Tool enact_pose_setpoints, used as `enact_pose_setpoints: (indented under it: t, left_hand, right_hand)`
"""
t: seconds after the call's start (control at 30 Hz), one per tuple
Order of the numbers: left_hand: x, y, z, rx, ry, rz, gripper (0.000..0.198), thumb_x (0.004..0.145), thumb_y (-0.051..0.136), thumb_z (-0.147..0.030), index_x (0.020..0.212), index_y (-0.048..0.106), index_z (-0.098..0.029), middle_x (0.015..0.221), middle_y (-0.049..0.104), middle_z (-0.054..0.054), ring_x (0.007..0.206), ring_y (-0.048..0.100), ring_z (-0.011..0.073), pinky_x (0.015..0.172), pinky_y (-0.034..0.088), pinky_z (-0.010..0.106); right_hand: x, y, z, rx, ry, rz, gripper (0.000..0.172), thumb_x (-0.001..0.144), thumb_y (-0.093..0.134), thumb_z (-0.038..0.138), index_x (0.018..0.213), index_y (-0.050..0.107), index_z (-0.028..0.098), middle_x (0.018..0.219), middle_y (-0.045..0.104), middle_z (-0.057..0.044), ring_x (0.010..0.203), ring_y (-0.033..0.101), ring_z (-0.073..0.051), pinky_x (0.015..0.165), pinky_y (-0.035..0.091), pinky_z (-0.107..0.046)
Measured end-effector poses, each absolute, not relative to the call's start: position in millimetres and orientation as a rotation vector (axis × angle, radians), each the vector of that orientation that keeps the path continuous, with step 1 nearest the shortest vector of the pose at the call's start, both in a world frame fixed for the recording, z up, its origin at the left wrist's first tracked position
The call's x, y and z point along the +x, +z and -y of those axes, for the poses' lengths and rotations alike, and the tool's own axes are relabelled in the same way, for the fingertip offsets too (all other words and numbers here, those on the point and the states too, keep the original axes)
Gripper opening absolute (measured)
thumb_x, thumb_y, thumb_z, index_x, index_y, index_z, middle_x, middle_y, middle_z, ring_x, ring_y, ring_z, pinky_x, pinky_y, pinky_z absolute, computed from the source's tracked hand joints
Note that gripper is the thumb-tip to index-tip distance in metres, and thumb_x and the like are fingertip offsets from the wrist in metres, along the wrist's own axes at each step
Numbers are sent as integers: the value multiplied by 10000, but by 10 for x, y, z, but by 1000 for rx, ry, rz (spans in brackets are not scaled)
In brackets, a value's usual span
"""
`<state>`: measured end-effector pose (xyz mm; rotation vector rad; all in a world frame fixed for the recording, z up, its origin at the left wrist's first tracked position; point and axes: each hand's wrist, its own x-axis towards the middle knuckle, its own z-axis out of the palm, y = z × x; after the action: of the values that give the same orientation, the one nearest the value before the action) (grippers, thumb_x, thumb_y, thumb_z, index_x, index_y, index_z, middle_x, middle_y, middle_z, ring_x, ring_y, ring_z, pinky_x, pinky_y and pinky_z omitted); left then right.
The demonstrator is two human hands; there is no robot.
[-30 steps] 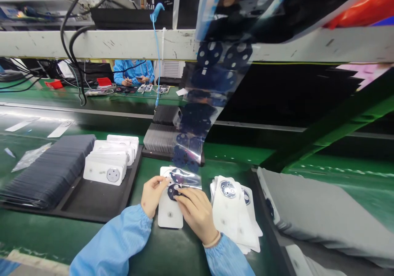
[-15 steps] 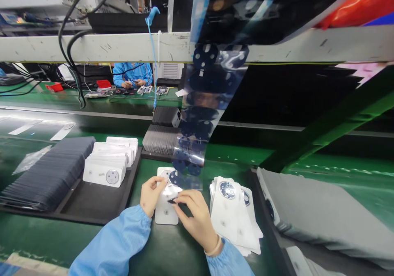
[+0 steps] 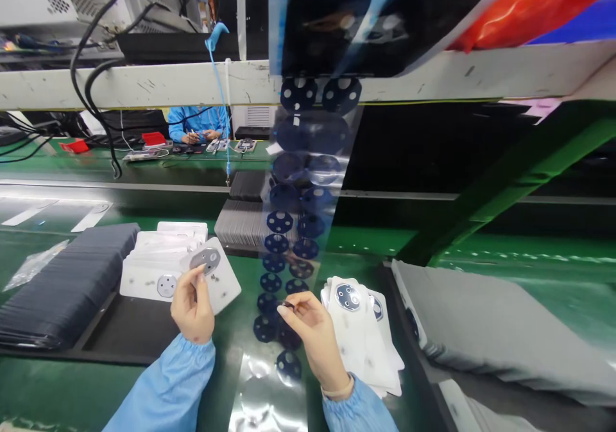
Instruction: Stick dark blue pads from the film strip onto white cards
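Observation:
My left hand (image 3: 193,307) pinches a white phone back panel (image 3: 226,285) with a grey round camera disc at its top, tilted in the air beside a stack of similar white panels (image 3: 144,276). My right hand (image 3: 312,329) is closed, thumb and fingertips pressed together around something small and dark that I cannot make out. Right at those fingertips hangs a clear film strip (image 3: 269,393) bearing rows of dark blue round stickers (image 3: 276,244). Its lower end lies on the green table in front of me. Several panels with dark discs (image 3: 356,342) lie fanned out right of my right hand.
A black tray (image 3: 129,329) at left holds a row of dark panels (image 3: 67,284). Grey panels (image 3: 491,323) fill a tray at right. More panels (image 3: 240,221) stand behind the film. A shelf beam (image 3: 183,85) crosses above; a co-worker (image 3: 199,122) sits across.
My left hand has lifted the white panel off the table and carried it left. My right hand has moved slightly right and down. The film strip now hangs lower, its end nearer me.

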<state>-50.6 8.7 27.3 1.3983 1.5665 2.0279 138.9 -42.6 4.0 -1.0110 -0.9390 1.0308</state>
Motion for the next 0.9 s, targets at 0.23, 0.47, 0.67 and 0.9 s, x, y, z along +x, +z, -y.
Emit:
enact_pose_setpoints:
  t: [0.23,0.47,0.67,0.9]
  left_hand:
    - [-305,314,161,1605,1331,-1206,117,804,644,-269,846,726,-196,832,723,59,623,637,185,561,473,256]
    - [-57,242,281,1113,1013,-910,470,873,593,-382,1271,375,-260,1171,650,124,650,676,182,557,529,280]
    - [-54,222,279,1078,968,-906,537,865,610,-404,1315,367,-239,1234,620,158,680,690,199,589,550,297]
    - [-68,191,290,1178,943,-943,495,891,566,-412,1317,382,-241,1217,641,141,637,676,180,583,548,291]
  right_hand:
    - [1400,79,451,-1061,987,847,279,698,795,384,802,615,198,726,635,-9,675,640,-161,624,571,-274]
    - [1407,63,475,-1230,804,922,223,726,774,364,791,658,185,717,672,-26,649,622,-164,607,552,-289]
    - [1398,91,464,-1262,832,905,224,714,777,376,763,668,186,702,681,-27,654,625,-169,602,541,-289]
    - [1404,106,462,-1277,872,861,234,695,789,375,772,675,186,723,694,-34,671,639,-179,632,551,-308]
